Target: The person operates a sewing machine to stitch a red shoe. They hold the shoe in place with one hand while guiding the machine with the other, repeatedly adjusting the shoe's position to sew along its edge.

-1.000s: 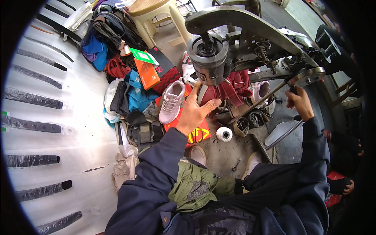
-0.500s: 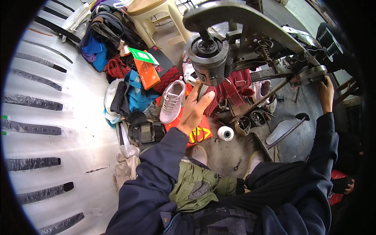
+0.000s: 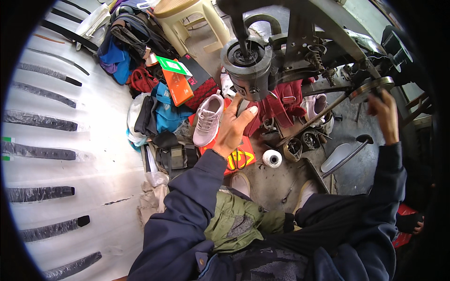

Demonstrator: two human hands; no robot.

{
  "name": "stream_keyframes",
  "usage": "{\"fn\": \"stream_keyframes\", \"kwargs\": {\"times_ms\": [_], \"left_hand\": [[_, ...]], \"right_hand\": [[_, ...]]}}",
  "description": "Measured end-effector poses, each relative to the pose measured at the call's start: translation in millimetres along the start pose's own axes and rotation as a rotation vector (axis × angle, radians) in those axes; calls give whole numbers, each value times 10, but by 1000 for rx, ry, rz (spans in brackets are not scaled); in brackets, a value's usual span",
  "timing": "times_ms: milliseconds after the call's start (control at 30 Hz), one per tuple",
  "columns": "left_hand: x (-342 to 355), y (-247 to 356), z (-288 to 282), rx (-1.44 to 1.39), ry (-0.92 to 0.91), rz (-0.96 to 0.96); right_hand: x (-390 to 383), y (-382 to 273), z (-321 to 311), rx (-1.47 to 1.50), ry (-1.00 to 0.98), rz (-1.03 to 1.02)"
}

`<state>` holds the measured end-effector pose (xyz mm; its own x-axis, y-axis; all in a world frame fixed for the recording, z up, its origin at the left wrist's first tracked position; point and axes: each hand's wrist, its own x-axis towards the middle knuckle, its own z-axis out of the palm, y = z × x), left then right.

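The left hand [image 3: 232,127] pinches the red bag [image 3: 281,104] beneath the machine head [image 3: 251,77] (which partly covers it). Right of the head, the blurred right hand [image 3: 386,114] is at the handwheel [image 3: 372,89], grip unclear. Left of it: pink shoe [image 3: 208,121], printed orange box [image 3: 178,89].

Bright illumination at left, near-white glare on pale surface [image 3: 112,173], deep shadow along right edge, black fisheye border, curved distortion toward rim, right hand [image 3: 387,116] slightly blurred, centre comparatively sharp

Navy sleeves [image 3: 187,194], black trousers [image 3: 335,211]
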<state>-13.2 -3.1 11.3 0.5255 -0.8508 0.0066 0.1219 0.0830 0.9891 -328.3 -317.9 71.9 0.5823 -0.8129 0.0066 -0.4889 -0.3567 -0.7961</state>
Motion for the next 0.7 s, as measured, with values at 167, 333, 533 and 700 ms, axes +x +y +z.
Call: {"fn": "stream_keyframes", "kwargs": {"times_ms": [167, 333, 533, 700], "left_hand": [[22, 21, -29, 65, -10, -19], [32, 13, -28, 96, -15, -1], [42, 34, -48, 88, -45, -18], [52, 40, -46, 58, -37, -10]], "right_hand": [[370, 644, -434, -40, 373, -14], [630, 1470, -499, -242, 413, 13], [249, 1209, 275, 73, -89, 375], [-91, 257, 444, 133, -180, 149]]}}
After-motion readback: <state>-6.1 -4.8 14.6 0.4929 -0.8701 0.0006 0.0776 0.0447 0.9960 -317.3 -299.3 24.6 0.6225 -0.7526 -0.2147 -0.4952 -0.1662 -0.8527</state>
